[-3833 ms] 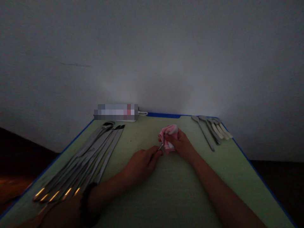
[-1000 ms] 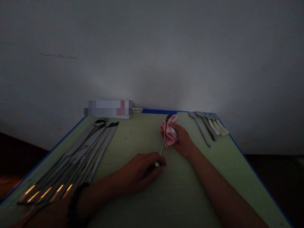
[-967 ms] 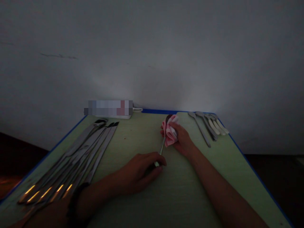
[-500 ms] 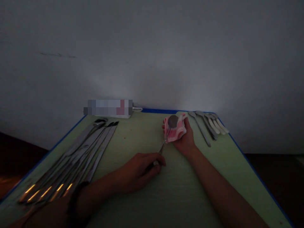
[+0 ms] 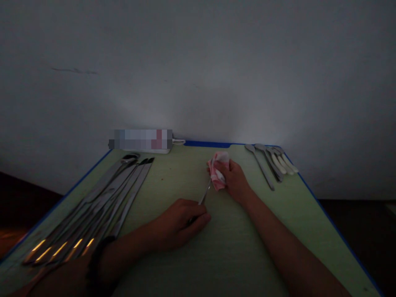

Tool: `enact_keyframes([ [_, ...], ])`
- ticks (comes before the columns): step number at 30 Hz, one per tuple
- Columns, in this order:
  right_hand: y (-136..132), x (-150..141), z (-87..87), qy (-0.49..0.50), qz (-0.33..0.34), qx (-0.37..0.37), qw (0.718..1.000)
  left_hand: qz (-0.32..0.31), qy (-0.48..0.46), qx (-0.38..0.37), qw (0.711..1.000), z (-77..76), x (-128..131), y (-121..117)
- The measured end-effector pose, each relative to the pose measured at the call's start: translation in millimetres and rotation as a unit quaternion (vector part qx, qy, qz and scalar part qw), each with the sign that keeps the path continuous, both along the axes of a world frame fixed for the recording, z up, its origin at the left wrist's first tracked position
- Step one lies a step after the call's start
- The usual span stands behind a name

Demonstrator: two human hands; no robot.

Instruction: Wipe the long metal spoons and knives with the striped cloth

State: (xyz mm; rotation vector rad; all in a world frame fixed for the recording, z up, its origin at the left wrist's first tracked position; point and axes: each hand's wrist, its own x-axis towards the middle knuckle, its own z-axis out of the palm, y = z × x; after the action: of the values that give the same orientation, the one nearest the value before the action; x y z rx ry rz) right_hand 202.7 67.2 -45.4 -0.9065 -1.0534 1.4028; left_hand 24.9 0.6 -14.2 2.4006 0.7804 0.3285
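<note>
My left hand (image 5: 181, 220) rests on the green table (image 5: 216, 247) with its fingers closed round the handle end of a metal spoon (image 5: 204, 194). The spoon's thin handle runs up and right from that hand. Its bowl is hidden inside a pink and white cloth (image 5: 216, 171). My right hand (image 5: 233, 179) is closed round that cloth and squeezes it about the spoon's bowl.
Several long metal utensils (image 5: 102, 204) lie in a row along the table's left side. Several spoons (image 5: 272, 163) lie at the far right corner. A white power strip (image 5: 140, 140) sits at the far edge against the wall. Blue trim edges the table.
Half a second ago the cloth lay open in my right hand with the spoon's bowl showing. Now the cloth is closed over the bowl, and the spoon has slid slightly toward me.
</note>
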Motion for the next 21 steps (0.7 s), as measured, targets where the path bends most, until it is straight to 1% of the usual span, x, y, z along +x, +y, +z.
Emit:
enact_keyframes([
  [4, 0.2, 2.3, 1.3, -0.012, -0.004, -0.02, 1.0, 0.004, 0.016, 0.015, 1.0, -2.7, 0.9, 0.2],
  [8, 0.9, 0.9, -0.9, -0.016, -0.013, -0.007, 1.0, -0.01, 0.03, 0.024, 0.999, -3.8, 1.5, 0.7],
  [11, 1.6, -1.3, -4.4, 0.003, -0.041, -0.024, 0.999, -0.012, 0.025, 0.011, 1.0, -1.6, 1.8, 0.1],
  [14, 3.6, -1.7, -4.7, 0.039, -0.06, -0.07, 0.995, 0.004, -0.003, -0.035, 0.999, 3.0, 0.9, -1.6],
  [16, 5.7, -1.1, -2.9, 0.09, -0.063, -0.086, 0.99, 0.036, -0.037, -0.079, 0.996, 5.2, -0.3, -2.5],
  [19, 9.0, 0.2, 1.6, 0.178, -0.087, -0.097, 0.975, 0.082, -0.095, -0.161, 0.979, 3.3, -1.5, -2.5],
  [21, 10.2, 0.9, 5.5, 0.221, -0.102, -0.123, 0.962, 0.1, -0.146, -0.198, 0.964, -1.7, -1.1, -1.6],
])
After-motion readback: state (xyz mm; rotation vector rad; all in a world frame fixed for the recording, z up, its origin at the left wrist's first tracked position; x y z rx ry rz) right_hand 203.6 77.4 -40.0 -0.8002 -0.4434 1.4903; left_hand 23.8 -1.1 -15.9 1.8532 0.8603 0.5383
